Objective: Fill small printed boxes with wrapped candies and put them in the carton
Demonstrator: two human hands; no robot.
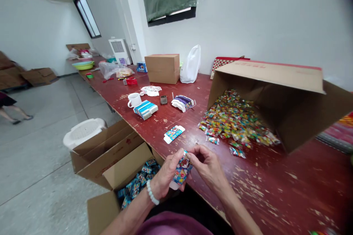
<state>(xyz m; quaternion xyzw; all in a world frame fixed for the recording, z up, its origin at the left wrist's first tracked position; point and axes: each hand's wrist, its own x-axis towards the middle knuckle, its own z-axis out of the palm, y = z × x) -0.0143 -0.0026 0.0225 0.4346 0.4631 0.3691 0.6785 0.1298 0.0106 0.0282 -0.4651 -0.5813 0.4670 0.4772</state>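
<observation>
Close to my body, over the table's front edge, my left hand point(167, 176) grips a small printed candy box point(182, 170) in blue, red and white. A white flap sticks out at the box's lower end. My right hand point(205, 159) pinches at the box's upper end with thumb and forefinger; whether it holds a flap or something small there is hidden. A flattened blue candy box point(174, 133) lies on the red table point(193, 125) just beyond my hands. To the right, wrapped candies point(237, 117) spill from a large cardboard carton point(267, 69) tipped on its side.
Below the table edge at left, an open carton point(110, 176) holds many small blue boxes point(140, 180). A white stool point(84, 132) stands behind it. On the table are a white mug point(134, 100), stacked blue cartons point(145, 109), a closed brown box point(162, 68) and a white bag point(191, 65).
</observation>
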